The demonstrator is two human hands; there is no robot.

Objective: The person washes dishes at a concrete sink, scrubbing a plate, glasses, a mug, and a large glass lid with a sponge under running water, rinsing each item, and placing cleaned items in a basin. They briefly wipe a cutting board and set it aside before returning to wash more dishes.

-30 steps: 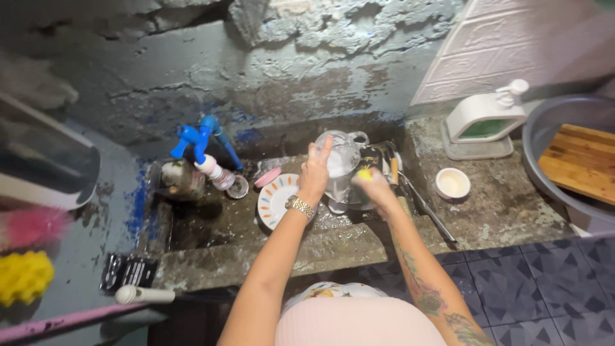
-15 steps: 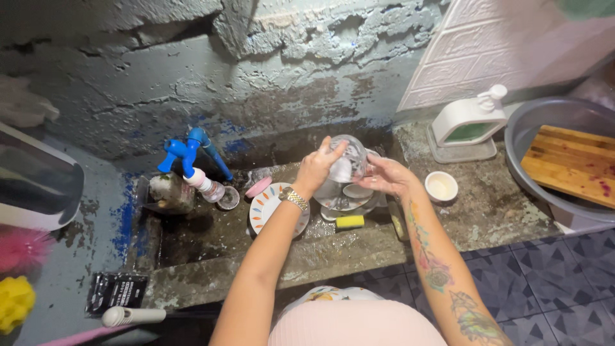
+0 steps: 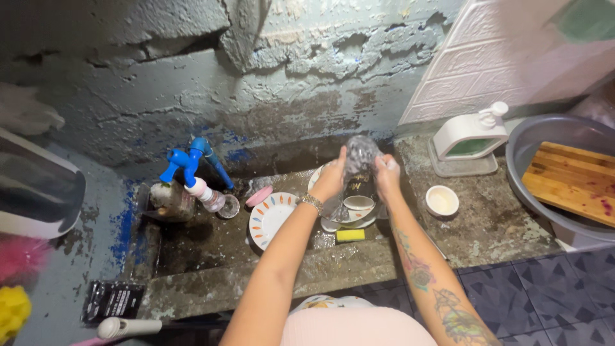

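Both my hands hold a clear glass pitcher (image 3: 360, 158) up over a concrete sink (image 3: 211, 237). My left hand (image 3: 332, 181), with a metal watch on the wrist, grips its left side. On the pitcher's right side my right hand (image 3: 387, 177) presses against the glass. Below the pitcher lies a stack of plates and bowls (image 3: 351, 211). A yellow sponge (image 3: 350, 235) rests on the sink floor in front of that stack. A white plate with coloured marks (image 3: 272, 218) leans to the left of it.
A blue tap (image 3: 186, 161) sticks out at the sink's left, with a jar and a pink lid nearby. On the right counter stand a white soap dispenser (image 3: 471, 136), a small white bowl (image 3: 441, 200) and a grey basin (image 3: 532, 186) with a wooden board (image 3: 570, 181).
My right hand let go of the yellow sponge, which now lies in the sink, and went to the pitcher. The pitcher has been turned and lifted between both hands.
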